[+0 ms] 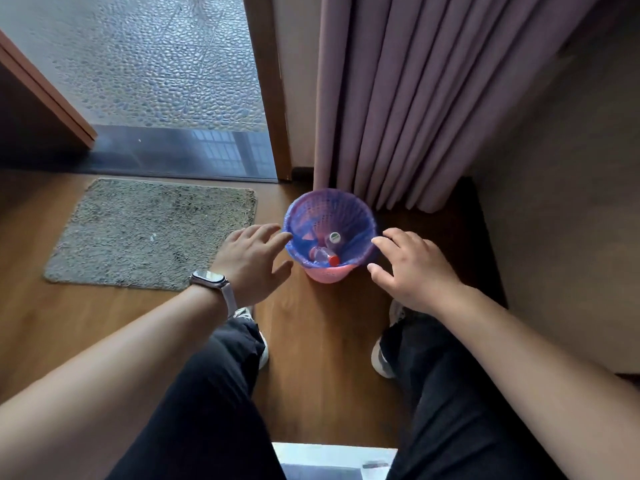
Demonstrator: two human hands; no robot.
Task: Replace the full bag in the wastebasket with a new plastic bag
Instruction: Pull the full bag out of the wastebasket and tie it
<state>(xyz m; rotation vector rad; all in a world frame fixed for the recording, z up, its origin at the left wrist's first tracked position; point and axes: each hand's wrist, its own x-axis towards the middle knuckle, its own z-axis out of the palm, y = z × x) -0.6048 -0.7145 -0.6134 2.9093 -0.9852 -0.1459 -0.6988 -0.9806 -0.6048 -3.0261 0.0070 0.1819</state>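
Mid-frame on wooden floor (329, 375): pink wastebasket (329, 273) lined with blue bag (346, 216), 2 bottles (323, 254) inside. Just beside rim, either side: left hand (251, 261) and right hand (412, 268), each grip spread, holding nothing. Grey mat (152, 233) at left of frame.

- Floor (329, 358): brown wood planks.
- Grey shaggy mat (152, 233) lies flat on the floor at left, just inside the doorway.
- Dark glossy threshold (173, 154) reflects a window grid; daylit pebble paving (156, 60) beyond it.
- Brown wooden door frame (268, 84) stands between doorway and curtain.
- Mauve pleated curtain (433, 98) hangs to the floor.
- Plain beige wall (571, 202) at right, in shade.
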